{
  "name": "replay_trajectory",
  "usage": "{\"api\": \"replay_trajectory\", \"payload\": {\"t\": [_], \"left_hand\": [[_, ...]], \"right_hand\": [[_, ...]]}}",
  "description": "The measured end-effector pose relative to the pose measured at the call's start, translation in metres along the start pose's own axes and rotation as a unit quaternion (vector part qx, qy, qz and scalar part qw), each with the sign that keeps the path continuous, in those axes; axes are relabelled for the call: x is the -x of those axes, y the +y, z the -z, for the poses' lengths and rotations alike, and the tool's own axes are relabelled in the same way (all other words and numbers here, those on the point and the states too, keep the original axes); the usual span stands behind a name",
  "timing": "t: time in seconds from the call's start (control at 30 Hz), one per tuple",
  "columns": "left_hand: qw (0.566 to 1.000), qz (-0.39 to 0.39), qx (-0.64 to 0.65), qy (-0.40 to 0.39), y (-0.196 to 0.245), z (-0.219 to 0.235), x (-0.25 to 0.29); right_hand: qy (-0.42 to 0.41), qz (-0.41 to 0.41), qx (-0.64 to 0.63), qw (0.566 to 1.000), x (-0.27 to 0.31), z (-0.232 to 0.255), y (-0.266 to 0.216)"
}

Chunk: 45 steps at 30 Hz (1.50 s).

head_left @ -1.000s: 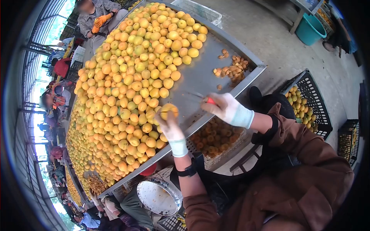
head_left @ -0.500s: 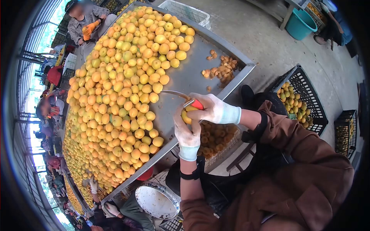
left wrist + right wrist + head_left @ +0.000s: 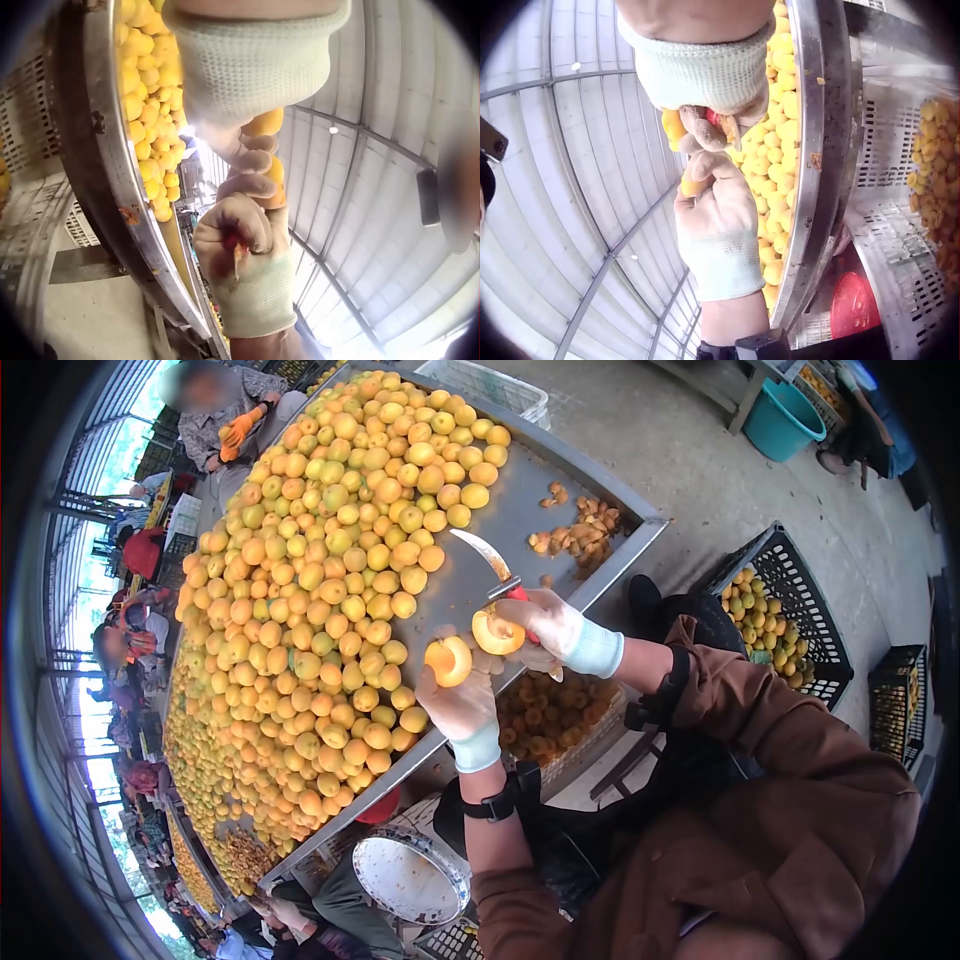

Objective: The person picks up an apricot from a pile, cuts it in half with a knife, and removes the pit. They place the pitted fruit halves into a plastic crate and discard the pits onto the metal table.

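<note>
Both hands wear whitish knitted gloves and meet above the near edge of the metal table (image 3: 520, 490). My left hand (image 3: 462, 708) holds an apricot half (image 3: 450, 662), cut face up with a hollow in it. In my right hand (image 3: 560, 628) is a curved knife (image 3: 486, 554), its red handle gripped in the palm and its blade pointing away over the table. The same hand pinches a second apricot half (image 3: 495, 632) beside the handle. The fingers of the two hands lie close together. A big heap of whole apricots (image 3: 320, 590) covers the table's left side.
Brown pits (image 3: 585, 532) lie in the table's right corner. Below the edge stands a white basket (image 3: 889, 225) with apricot halves (image 3: 550, 715). A black crate (image 3: 800, 590) of fruit is at the right, a white bucket (image 3: 405, 870) near my left forearm. Another person (image 3: 225, 420) sits across the table.
The left hand brought an apricot from the heap to the knife. The fruit was whole in the hands and is now two halves, one in each hand. The blade has swung upright.
</note>
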<state>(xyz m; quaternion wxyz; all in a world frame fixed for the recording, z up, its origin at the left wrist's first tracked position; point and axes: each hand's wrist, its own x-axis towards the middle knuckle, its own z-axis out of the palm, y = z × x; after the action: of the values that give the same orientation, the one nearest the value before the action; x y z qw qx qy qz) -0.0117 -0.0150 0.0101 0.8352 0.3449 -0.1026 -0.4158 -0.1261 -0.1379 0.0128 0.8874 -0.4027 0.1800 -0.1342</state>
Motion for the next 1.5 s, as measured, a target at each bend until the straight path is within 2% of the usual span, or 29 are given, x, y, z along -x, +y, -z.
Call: {"api": "replay_trajectory", "payload": {"t": [0.03,0.07,0.1,0.23,0.27,0.3,0.33,0.37,0.4,0.43,0.5,0.53,0.6,0.63,0.7,0.73,0.77,0.8,0.83,0.87,0.9,1.0,1.13,1.17,1.2,1.27,1.3,1.47,1.5], "left_hand": [[1.000,0.000,0.000,-0.001,0.002,-0.002,0.000],[0.999,0.006,-0.012,0.032,0.004,-0.004,-0.001],[0.998,0.011,-0.023,0.065,0.005,-0.004,-0.001],[0.999,0.040,0.031,0.007,0.007,0.018,-0.004],[0.995,0.050,-0.088,0.000,0.006,0.024,-0.002],[0.977,0.060,-0.204,-0.008,0.008,0.025,-0.001],[0.977,0.059,-0.203,-0.010,0.011,0.025,0.002],[0.914,0.021,-0.392,-0.102,0.015,0.024,0.007],[0.806,-0.018,-0.561,-0.188,0.021,0.020,0.011],[0.889,0.136,-0.411,-0.151,0.026,0.013,0.014],[0.867,0.153,-0.447,-0.158,0.027,0.005,0.019],[0.844,0.169,-0.483,-0.162,0.027,0.001,0.020],[0.812,0.177,-0.525,-0.184,0.029,-0.007,0.022],[0.782,0.153,-0.567,-0.210,0.029,-0.012,0.025],[0.748,0.130,-0.607,-0.234,0.025,-0.001,0.023],[0.738,0.030,-0.621,-0.260,0.018,0.022,0.014],[0.721,-0.070,-0.629,-0.284,0.017,0.027,0.010],[0.721,-0.068,-0.629,-0.283,0.009,0.030,0.011],[0.873,-0.005,-0.442,-0.206,-0.001,0.019,0.008],[0.966,0.056,-0.225,-0.114,-0.009,0.011,0.007],[0.959,0.038,-0.254,-0.118,-0.014,0.014,0.002],[0.972,-0.018,-0.231,-0.033,-0.031,0.010,0.004],[0.979,-0.050,-0.193,0.036,-0.028,0.007,0.001],[0.979,-0.032,-0.190,0.064,-0.022,0.009,0.001],[0.979,-0.033,-0.191,0.066,-0.019,0.014,0.000],[0.972,-0.009,-0.214,0.096,-0.015,0.025,-0.002],[0.969,-0.031,-0.223,0.098,-0.017,0.021,-0.002],[0.970,-0.030,-0.234,0.057,-0.016,0.017,-0.004],[0.974,-0.029,-0.224,0.032,-0.017,0.019,-0.005]], "right_hand": [[0.000,0.001,0.000,1.000,-0.006,0.004,0.008],[0.016,0.200,0.189,0.961,-0.016,0.013,0.025],[0.030,0.383,0.363,0.849,-0.021,0.014,0.029],[0.040,0.356,0.347,0.867,-0.020,0.014,0.022],[0.045,0.212,0.227,0.949,-0.011,0.008,0.008],[0.048,0.059,0.099,0.992,-0.006,0.004,-0.003],[0.049,0.061,0.101,0.992,-0.010,0.009,0.003],[0.051,0.204,0.221,0.952,-0.018,0.019,0.016],[0.052,0.339,0.334,0.878,-0.019,0.016,0.013],[0.053,0.340,0.335,0.877,-0.016,0.016,0.010],[0.063,0.106,0.128,0.984,-0.007,0.013,-0.002],[0.064,0.107,0.129,0.984,-0.011,0.016,0.004],[0.066,0.362,0.324,0.871,-0.021,0.025,0.022],[0.066,0.362,0.325,0.871,-0.019,0.023,0.018],[0.054,0.206,0.241,0.947,-0.011,0.018,0.006],[0.054,0.206,0.241,0.947,-0.007,0.012,-0.002],[0.055,0.120,0.168,0.977,-0.003,0.004,-0.012],[0.055,0.032,0.092,0.994,-0.001,-0.001,-0.015],[0.054,0.030,0.092,0.994,-0.004,0.001,-0.008],[0.030,0.102,0.179,0.978,-0.009,0.005,0.003],[0.004,0.173,0.265,0.949,-0.012,0.004,0.008],[0.004,0.166,0.335,0.927,-0.012,-0.003,0.015],[0.137,0.260,0.358,0.886,-0.006,-0.009,0.005],[0.157,0.318,0.413,0.839,-0.004,-0.006,-0.001],[0.187,0.301,0.364,0.861,-0.004,-0.006,-0.008],[0.173,0.327,0.366,0.854,-0.007,0.006,-0.016],[0.153,0.409,0.388,0.812,-0.010,0.011,-0.019],[0.101,0.296,0.447,0.838,0.005,0.011,-0.020],[0.065,0.406,0.531,0.741,0.005,0.014,-0.018]]}}
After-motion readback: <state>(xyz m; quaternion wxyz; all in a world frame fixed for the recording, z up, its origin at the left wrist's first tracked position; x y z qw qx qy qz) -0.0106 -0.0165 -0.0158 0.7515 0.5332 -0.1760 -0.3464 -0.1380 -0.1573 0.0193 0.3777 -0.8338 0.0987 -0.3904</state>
